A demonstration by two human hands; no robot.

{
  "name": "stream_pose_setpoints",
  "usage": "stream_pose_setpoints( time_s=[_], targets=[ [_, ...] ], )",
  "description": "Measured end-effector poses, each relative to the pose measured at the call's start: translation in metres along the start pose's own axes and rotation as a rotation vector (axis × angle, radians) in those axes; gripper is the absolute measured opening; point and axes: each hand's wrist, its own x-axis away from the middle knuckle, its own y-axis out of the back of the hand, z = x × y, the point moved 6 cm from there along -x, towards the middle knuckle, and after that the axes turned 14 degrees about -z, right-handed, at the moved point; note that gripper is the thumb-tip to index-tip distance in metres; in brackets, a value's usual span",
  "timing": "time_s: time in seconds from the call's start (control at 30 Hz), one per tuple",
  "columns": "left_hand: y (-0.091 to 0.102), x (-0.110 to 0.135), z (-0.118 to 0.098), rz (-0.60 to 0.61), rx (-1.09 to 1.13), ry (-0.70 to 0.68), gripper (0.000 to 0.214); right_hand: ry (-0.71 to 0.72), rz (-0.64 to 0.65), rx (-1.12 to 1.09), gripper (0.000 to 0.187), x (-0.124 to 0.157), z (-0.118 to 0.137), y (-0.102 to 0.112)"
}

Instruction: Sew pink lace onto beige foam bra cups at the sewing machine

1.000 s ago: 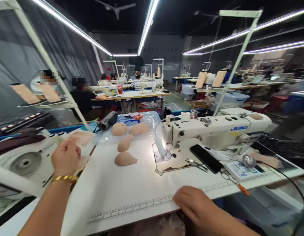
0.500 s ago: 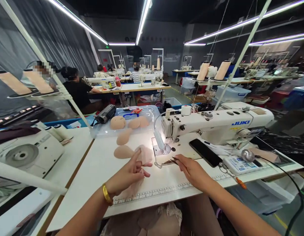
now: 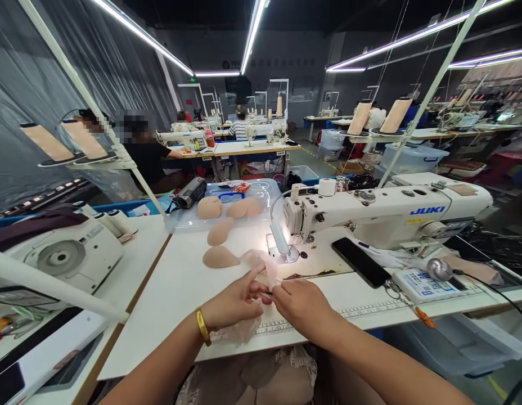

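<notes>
My left hand [image 3: 233, 301], a gold bangle on its wrist, is closed on a pale lace fabric piece [image 3: 261, 263] that lies on the white table [image 3: 180, 281] in front of the sewing machine [image 3: 391, 211]. My right hand [image 3: 301, 306] is closed in a pinch right beside it, and the dark tip of small thread snips [image 3: 268, 292] shows between the two hands. More of the lace hangs out under my left palm. Two beige foam cups [image 3: 219, 257] lie just beyond my hands.
A black phone [image 3: 361, 261], a control panel [image 3: 417, 284] and orange-handled scissors [image 3: 413, 312] lie at the right of the table. A clear tray [image 3: 265, 194] with more cups stands behind. Another machine [image 3: 62, 259] is at my left. Other people sit at tables farther back.
My left hand came from the far left carrying the lace to the table's front middle. My right hand took the snips from beside the needle plate and met the left hand.
</notes>
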Motion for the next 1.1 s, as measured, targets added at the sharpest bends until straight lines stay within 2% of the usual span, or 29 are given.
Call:
stream_pose_setpoints(
  time_s=[0.07, 0.1, 0.17, 0.2, 0.23, 0.27, 0.3, 0.4, 0.43, 0.5, 0.57, 0.63, 0.73, 0.8, 0.83, 1.0, 1.03, 1.1],
  targets=[
    [0.033, 0.012, -0.009, -0.059, -0.262, -0.060, 0.079, -0.071, 0.028, 0.018, 0.020, 0.017, -0.020, 0.008],
    [0.057, 0.019, -0.016, -0.182, -0.433, -0.107, 0.062, -0.113, 0.056, 0.039, 0.022, 0.029, -0.035, 0.012],
    [0.106, 0.037, -0.038, -0.574, -0.747, -0.237, 0.052, -0.194, 0.112, 0.123, 0.020, 0.053, -0.068, 0.018],
    [0.121, 0.045, -0.046, -0.715, -0.871, -0.301, 0.051, -0.211, 0.137, 0.174, 0.017, 0.064, -0.083, 0.021],
    [0.126, 0.050, -0.051, -0.799, -0.959, -0.374, 0.049, -0.219, 0.144, 0.224, 0.013, 0.073, -0.095, 0.023],
    [0.122, 0.051, -0.053, -0.808, -1.015, -0.456, 0.047, -0.221, 0.131, 0.266, 0.011, 0.078, -0.105, 0.026],
    [0.111, 0.046, -0.050, -0.754, -1.046, -0.542, 0.044, -0.221, 0.106, 0.291, 0.015, 0.080, -0.110, 0.027],
    [0.052, 0.021, -0.028, -0.446, -1.090, -0.767, 0.045, -0.232, 0.036, 0.189, 0.027, 0.071, -0.104, 0.028],
    [0.035, 0.012, -0.019, -0.393, -1.118, -0.804, 0.044, -0.240, 0.034, 0.104, 0.026, 0.065, -0.097, 0.026],
    [0.008, -0.002, -0.005, -0.333, -1.175, -0.807, 0.031, -0.269, 0.048, -0.085, 0.024, 0.052, -0.081, 0.022],
    [-0.012, -0.006, 0.003, -0.282, -1.212, -0.785, 0.028, -0.332, 0.068, -0.259, 0.022, 0.040, -0.069, 0.018],
    [-0.029, 0.002, 0.001, -0.201, -1.192, -0.753, 0.026, -0.425, 0.102, -0.381, 0.020, 0.031, -0.063, 0.010],
    [-0.047, 0.025, -0.009, -0.039, -0.999, -0.686, 0.010, -0.548, 0.156, -0.388, 0.015, 0.023, -0.061, -0.007],
    [-0.049, 0.033, -0.016, 0.015, -0.852, -0.637, 0.011, -0.572, 0.150, -0.364, 0.009, 0.019, -0.059, -0.019],
    [-0.045, 0.032, -0.017, -0.011, -0.811, -0.619, 0.016, -0.570, 0.139, -0.369, 0.008, 0.017, -0.057, -0.025],
    [0.004, 0.000, -0.002, -0.451, -0.872, -0.616, 0.035, -0.536, 0.072, -0.439, 0.018, 0.015, -0.046, -0.037],
    [0.010, -0.007, 0.003, -0.482, -0.887, -0.617, 0.038, -0.522, 0.051, -0.449, 0.018, 0.015, -0.045, -0.035],
    [0.012, -0.018, 0.009, -0.461, -0.927, -0.619, 0.043, -0.454, -0.019, -0.482, 0.016, 0.013, -0.042, -0.026]
  ],
)
